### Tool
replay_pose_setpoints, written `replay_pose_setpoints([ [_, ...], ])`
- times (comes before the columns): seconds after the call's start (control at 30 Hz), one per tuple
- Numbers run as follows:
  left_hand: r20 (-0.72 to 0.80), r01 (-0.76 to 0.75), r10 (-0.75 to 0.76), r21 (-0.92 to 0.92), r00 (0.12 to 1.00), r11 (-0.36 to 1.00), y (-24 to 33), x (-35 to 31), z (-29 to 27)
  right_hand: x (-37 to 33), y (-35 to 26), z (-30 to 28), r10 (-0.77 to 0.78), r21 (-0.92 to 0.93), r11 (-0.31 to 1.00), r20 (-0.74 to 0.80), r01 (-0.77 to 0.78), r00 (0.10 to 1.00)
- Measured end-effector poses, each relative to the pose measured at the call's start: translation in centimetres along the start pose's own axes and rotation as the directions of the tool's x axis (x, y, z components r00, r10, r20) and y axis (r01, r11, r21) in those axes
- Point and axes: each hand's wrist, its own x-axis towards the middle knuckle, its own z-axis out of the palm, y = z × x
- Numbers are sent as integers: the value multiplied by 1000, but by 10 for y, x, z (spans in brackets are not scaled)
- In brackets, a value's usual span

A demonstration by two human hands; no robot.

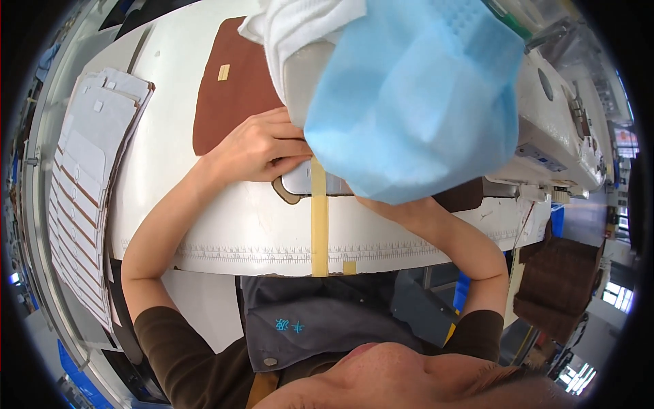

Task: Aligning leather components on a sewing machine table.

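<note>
A light blue mask of soft non-woven cloth hangs right in front of the lens and blocks the middle and upper right of the view; a white knit cloth sits just behind its upper left edge.

Below and behind it lies the white worktable, its near edge printed with a ruler scale. A strip of tan tape runs from that edge straight up to the piece being worked. At the right stands a white sewing machine, its body reaching back across the table. A large brown leather panel lies flat on the far part of the table, with a small tan label stuck on it. Along the left side a long overlapping row of cut white and brown pieces lies stacked.

The left hand rests palm down with the fingers curled, pressing a small grey piece with a brown edge flat against the table, just where the tape ends. The right hand is hidden behind the mask; only the right forearm shows, reaching in under it toward the same piece, so I cannot tell how that hand is closed or what it holds.

A heap of brown material lies low at the right, well apart from the table.
</note>
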Motion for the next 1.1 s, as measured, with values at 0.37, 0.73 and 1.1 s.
replay_pose_setpoints([
  [0.37, 26, 27, -27, -8, 999, 1000, -11, 11, -2, -3, -1, -25, 66, 168, 985, -103, -48, 992],
  [0.73, -355, 152, -162, -56, 921, 987, -114, 76, 3, -46, 7, -32, 318, 170, 939, -102, -298, 943],
  [1.1, -580, 771, -529, 326, 620, 547, -180, 40, -36, -32, -22, -41, 66, 314, 949, -120, -25, 991],
])
